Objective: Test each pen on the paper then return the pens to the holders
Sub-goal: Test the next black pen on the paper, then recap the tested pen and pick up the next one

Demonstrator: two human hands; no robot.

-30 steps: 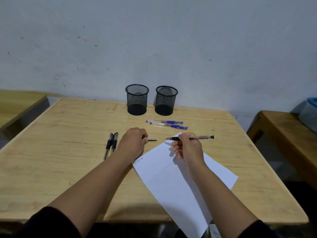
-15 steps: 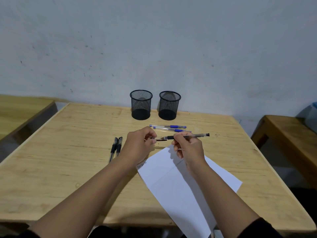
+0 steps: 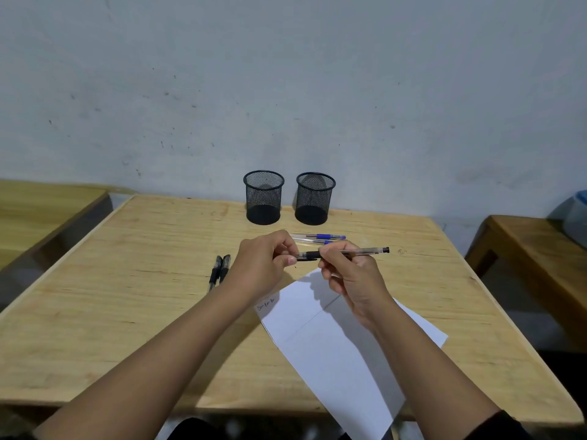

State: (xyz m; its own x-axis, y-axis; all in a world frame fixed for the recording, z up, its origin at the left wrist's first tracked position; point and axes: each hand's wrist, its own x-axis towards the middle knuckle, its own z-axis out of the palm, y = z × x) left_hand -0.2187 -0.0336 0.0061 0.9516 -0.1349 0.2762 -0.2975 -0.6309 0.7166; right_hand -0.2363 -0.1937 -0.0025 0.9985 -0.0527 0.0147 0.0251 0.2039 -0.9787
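The right hand (image 3: 352,277) pinches the clear-barrelled black pen (image 3: 344,253) level; the left hand (image 3: 265,268) pinches its small cap (image 3: 301,257). Capping goes best pushed straight along the barrel.

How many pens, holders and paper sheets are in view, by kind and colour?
Black pens on table: 2
Blue pens on table: 2
Black pen in hands: 1
Mesh holders: 2
Paper sheet: 1
Total: 8
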